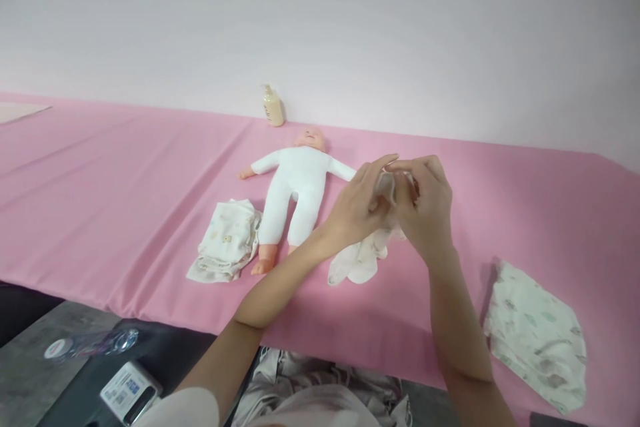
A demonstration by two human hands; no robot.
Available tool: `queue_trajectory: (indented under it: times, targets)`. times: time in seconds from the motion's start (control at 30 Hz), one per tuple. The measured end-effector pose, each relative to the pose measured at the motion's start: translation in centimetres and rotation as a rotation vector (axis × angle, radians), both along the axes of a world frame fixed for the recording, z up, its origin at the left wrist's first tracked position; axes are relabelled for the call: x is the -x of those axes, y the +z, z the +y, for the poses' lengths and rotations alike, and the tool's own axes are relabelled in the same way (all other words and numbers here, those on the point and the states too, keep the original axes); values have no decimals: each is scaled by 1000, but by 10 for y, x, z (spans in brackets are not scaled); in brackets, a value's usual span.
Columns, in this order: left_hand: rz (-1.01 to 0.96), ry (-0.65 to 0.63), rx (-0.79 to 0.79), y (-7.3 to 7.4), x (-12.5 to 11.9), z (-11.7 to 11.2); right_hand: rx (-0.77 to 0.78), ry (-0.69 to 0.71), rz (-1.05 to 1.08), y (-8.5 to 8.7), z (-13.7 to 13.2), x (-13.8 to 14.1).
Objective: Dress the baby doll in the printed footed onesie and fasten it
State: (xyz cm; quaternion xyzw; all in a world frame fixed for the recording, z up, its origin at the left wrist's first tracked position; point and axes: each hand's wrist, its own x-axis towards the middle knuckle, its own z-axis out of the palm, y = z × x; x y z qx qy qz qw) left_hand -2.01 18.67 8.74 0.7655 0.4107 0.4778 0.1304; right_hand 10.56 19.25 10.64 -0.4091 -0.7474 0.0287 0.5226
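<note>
My left hand (pixel 357 210) and my right hand (pixel 424 203) meet above the pink-covered table, to the right of the doll. Both are closed on a small whitish piece of fabric (pixel 385 185), pinched between the fingertips. Its exact kind is hidden by my fingers. Below them, pale small cloth pieces (pixel 361 261) with rounded edges lie on the table. The baby doll (pixel 300 177), in a white body suit, rests on its back with arms spread. By its leg on the left sits a folded stack of patterned baby clothes (pixel 227 240).
A pump bottle (pixel 273 108) stands behind the doll near the white wall. On the right lies a folded leaf-print cloth (pixel 540 337). The pink tablecloth (pixel 125 200) spans the table. Lower left are a clear plastic bottle (pixel 95 345) and a white device (pixel 130 390).
</note>
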Motion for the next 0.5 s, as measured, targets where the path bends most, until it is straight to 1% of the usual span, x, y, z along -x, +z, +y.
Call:
queue_trajectory:
  times: [0.1, 0.17, 0.3, 0.4, 0.43, 0.47, 0.5]
  targets:
    - [30, 216, -137, -4, 4, 7, -28, -20, 76, 3, -4, -2]
    - [53, 299, -208, -3, 11, 10, -13, -39, 126, 6, -6, -4]
    - [51, 356, -261, 7, 30, 13, 18, -105, 180, 11, -5, -12]
    - [-19, 409, -235, 16, 50, 12, -1, -158, 189, 17, -5, -26]
    - [-52, 423, -212, 18, 57, 12, 10, -154, 164, 19, -6, -32]
    - [-83, 432, -180, 21, 65, 10, 57, -130, 109, 21, -7, -39]
    - [-107, 436, -143, 23, 72, 9, 141, -90, 27, 23, -7, -46]
